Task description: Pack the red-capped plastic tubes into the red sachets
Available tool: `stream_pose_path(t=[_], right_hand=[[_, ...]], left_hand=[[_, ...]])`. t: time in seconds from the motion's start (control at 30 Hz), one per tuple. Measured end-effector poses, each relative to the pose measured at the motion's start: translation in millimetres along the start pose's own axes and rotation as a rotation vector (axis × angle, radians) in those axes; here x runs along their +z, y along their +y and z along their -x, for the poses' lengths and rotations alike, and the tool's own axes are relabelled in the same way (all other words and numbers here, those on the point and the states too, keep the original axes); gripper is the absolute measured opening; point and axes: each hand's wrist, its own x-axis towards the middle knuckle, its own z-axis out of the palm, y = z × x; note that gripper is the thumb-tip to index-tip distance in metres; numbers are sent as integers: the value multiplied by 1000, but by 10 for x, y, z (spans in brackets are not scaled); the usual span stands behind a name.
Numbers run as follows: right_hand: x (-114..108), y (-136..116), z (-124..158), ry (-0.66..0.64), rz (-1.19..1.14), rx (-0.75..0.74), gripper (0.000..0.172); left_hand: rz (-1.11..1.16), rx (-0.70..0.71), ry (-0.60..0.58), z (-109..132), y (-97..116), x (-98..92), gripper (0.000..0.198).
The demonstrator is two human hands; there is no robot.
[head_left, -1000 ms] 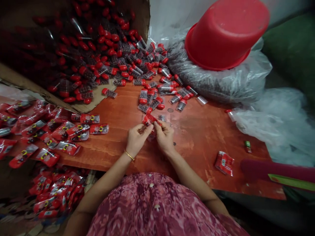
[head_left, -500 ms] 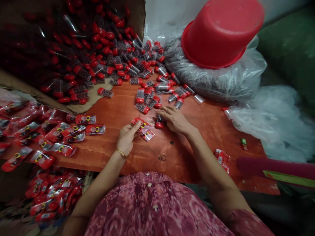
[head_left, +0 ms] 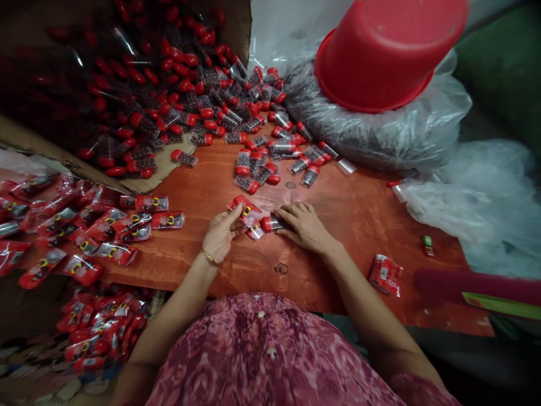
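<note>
Nearest the body, over the wooden table (head_left: 249,268), the left hand (head_left: 222,234) pinches a packet (head_left: 247,210) between thumb and fingers by its left side; the packet slants, red part away from the person, clear end toward the right and the body. Just to its right lies the bottle (head_left: 271,224), its long axis running crosswise between the hands, red cap to the left, dark body to the right. The right hand (head_left: 306,228) is the nearer one to it, fingers and thumb closed about the dark part, so the bottle juts leftward from that grip. The cap meets the packet's clear end from the right (whether it is inside or only against it, the view does not settle). Beyond the hands lie loose bottles (head_left: 255,169), spilling from a carton (head_left: 10,129), and farther right an upturned bucket (head_left: 386,62) on a bag (head_left: 359,144)
</note>
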Motion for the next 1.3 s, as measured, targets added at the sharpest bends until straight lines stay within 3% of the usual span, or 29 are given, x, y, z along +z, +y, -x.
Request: stream_pose_path(t=[0.13,0.27,0.43,0.63,0.73,0.9,1.03,1.3], right_hand=[[93,-50,42,135,-156,117,36],[55,-177,92,305,-622,386,38],[-70,-416,106,201,-1351,647,45],[17,-517,105,169,-1711,735,44],[32,-515,149,237,-1628,645,44],[-112,-505,193,372,-997,328,33],[-213,-496,151,359,-665,87,30],[-104,-476,93,436,-438,23,34]], left_hand=[[15,-17,5,10,4,3,25],[-2,2,-14,21,9,-6,27],[0,14,-16,17,-9,23,29],[3,-1,-37,-1,-29,16,32],[13,-1,-19,-7,-25,-4,32],[0,0,-47,-7,-30,-12,30],[-10,12,-69,6,-47,-4,31],[-55,80,-32,-8,-36,-5,35]])
